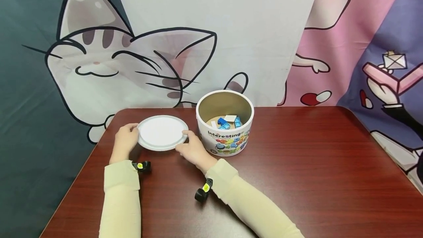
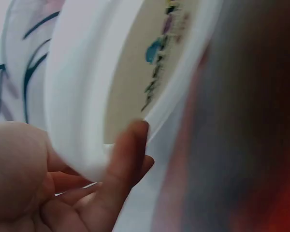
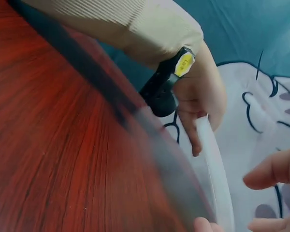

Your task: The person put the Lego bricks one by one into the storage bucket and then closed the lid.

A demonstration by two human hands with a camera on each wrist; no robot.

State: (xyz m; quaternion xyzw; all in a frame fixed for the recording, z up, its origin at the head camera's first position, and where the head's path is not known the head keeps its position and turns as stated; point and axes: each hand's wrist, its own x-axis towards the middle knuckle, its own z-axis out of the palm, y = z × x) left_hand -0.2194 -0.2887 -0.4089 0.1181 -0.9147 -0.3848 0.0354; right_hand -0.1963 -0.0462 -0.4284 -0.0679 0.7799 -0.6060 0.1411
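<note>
A round white lid [image 1: 162, 132] is held above the table, tilted slightly, its plain face up in the head view. My left hand [image 1: 126, 139] pinches the left rim, and in the left wrist view the thumb lies against a beige, printed face [image 2: 130, 96]. At the right rim, my right hand [image 1: 194, 150] has its fingers spread around the edge. The right wrist view shows fingers [image 3: 268, 174] on one side of the lid [image 3: 216, 179] with a gap, and a fingertip [image 3: 205, 224] on the other side. Just right stands a white printed bucket [image 1: 224, 139].
Inside the bucket lie several blue and white building blocks [image 1: 224, 124]. The brown wooden table [image 1: 314, 164] spreads out to the right and front. Behind it hangs a cloth with cartoon cats [image 1: 257, 28].
</note>
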